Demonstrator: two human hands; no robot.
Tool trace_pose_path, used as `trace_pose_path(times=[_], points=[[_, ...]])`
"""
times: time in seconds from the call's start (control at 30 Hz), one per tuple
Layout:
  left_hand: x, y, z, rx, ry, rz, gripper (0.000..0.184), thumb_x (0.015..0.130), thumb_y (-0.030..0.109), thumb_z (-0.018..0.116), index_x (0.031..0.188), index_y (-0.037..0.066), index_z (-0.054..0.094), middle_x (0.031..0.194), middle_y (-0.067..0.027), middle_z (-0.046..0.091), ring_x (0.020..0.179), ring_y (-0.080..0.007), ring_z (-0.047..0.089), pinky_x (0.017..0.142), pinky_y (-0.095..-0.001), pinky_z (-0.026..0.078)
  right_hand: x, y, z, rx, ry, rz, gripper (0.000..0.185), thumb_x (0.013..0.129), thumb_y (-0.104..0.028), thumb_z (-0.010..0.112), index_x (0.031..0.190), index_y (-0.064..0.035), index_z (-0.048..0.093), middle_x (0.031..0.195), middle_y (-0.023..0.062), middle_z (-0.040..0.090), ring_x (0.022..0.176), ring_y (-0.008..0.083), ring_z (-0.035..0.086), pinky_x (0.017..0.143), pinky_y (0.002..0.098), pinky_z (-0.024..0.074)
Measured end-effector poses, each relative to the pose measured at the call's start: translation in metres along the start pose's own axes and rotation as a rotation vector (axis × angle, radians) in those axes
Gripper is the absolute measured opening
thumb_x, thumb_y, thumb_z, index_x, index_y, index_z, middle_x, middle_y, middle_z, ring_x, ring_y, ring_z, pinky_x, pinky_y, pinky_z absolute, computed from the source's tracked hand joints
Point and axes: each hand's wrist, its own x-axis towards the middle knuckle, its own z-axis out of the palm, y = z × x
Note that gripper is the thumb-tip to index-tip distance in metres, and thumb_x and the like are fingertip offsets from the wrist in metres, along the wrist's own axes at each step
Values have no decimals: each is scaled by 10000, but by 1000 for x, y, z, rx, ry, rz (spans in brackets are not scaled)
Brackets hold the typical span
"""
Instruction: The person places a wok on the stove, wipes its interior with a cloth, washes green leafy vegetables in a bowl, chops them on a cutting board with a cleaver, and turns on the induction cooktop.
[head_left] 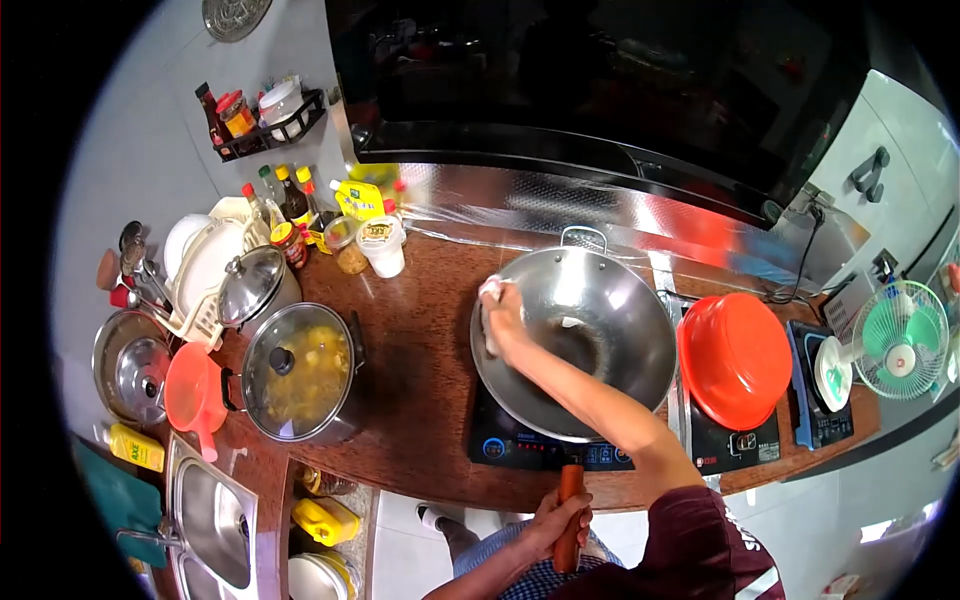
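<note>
A large steel wok point(630, 330) rests on a black induction cooker point(490, 432). My right hand point(505, 318) reaches across it and presses a white cloth point(491, 290) against the wok's left inner wall. The fingers are closed round the cloth. Below the wok, my left hand point(560, 520) is wrapped round its wooden handle point(570, 490). A small white piece point(571, 322) lies inside the wok, near a brownish ring at the bottom.
Left of the wok stands a lidded pot point(300, 370) of yellowish food. A red basin point(735, 360) is on the right, beside a fan point(900, 345). Bottles and jars point(380, 245) line the back. A sink point(210, 500) lies at lower left.
</note>
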Motion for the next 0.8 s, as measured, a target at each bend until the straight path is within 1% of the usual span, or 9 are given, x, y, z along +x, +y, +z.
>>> trace_pose_path(times=[0.27,0.47,0.5,0.6,0.63,0.67,0.7,0.77,0.8], points=[[-2,1,4,31,28,19,198,833,217,539,871,66,416,595,-42,458,441,-152,463,418,-289,406,-124,-46,-95,-303,-857,-375,244,792,-129,513,1030,-122,459,1038,121,355,1051,288,397,909,371,329],[3,-5,5,-4,52,12,202,823,215,550,889,79,417,603,-39,460,438,-155,463,410,-288,396,-109,-78,-141,-600,-1303,-355,246,671,-67,502,906,-104,565,926,98,462,921,269,499,807,378,410],[3,-5,5,0,55,9,202,823,216,551,890,81,417,602,-38,459,438,-154,463,410,-287,396,-97,-85,-137,-497,-1321,-222,237,662,-99,527,885,-113,606,893,83,534,871,257,540,776,382,441],[4,-4,0,-27,32,-3,222,824,206,560,908,84,394,602,-47,468,433,-158,467,395,-278,393,-47,-75,-109,-372,-1020,-196,237,689,-156,564,918,-121,608,861,109,619,868,197,583,752,344,467],[4,-4,-2,-44,21,-6,234,824,201,564,916,85,382,602,-52,473,430,-161,468,387,-273,391,-25,-68,-95,-423,-824,-170,257,692,-157,575,943,-104,597,916,140,605,878,234,584,748,365,467],[3,-4,-2,-44,22,4,234,823,203,564,912,82,385,601,-51,472,429,-158,468,386,-271,392,2,-56,-80,-519,-637,-372,298,719,-145,567,1012,-93,564,975,166,569,922,279,567,783,386,454],[2,-3,-2,-45,23,14,234,822,205,565,908,80,387,601,-49,472,428,-156,467,386,-268,392,19,-58,-68,-674,-419,-420,324,754,-155,561,1068,-85,527,1082,175,495,957,333,537,827,408,437],[0,-2,1,-46,34,25,230,820,207,565,898,76,393,599,-46,471,426,-153,465,386,-266,394,47,-52,-45,-794,-172,-357,344,789,-211,547,1087,-45,497,1207,158,360,1021,402,449,843,447,427],[-3,1,4,-42,43,25,227,820,207,565,892,74,396,598,-46,470,425,-153,464,387,-267,395,50,-45,-32,-843,-148,-354,332,795,-207,532,1080,-40,501,1201,152,362,1029,408,430,844,447,426]])
